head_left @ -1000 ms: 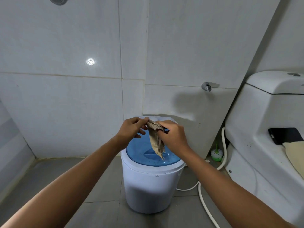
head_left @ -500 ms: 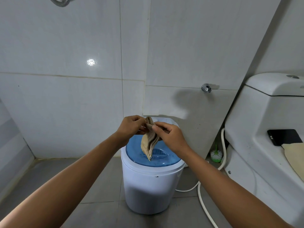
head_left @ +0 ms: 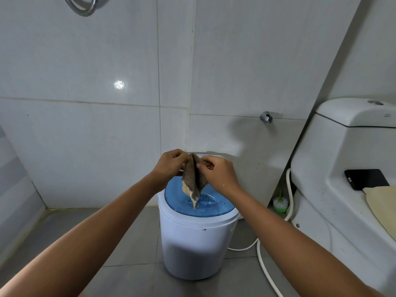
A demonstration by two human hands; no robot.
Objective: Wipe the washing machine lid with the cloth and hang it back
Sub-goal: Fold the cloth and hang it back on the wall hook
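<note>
A small white washing machine (head_left: 192,243) stands on the floor ahead of me, topped by a round blue translucent lid (head_left: 216,207). Above the lid hangs a small beige-brown cloth (head_left: 192,179), folded and pointing down, its lowest tip close to the lid's surface. My left hand (head_left: 169,162) pinches the cloth's upper left edge. My right hand (head_left: 218,171) pinches its upper right edge with curled fingers. Both hands are level with the back rim of the machine.
A white toilet (head_left: 334,168) stands at the right with a black phone (head_left: 364,179) and a cream cloth (head_left: 381,202) on it. A white hose (head_left: 263,266) runs over the grey floor beside a toilet brush (head_left: 280,202). A metal tap (head_left: 266,117) sticks out of the tiled wall.
The cloth, first hanging as a narrow strip from my right hand, now hangs folded and wider between both hands. Both hands stayed above the machine.
</note>
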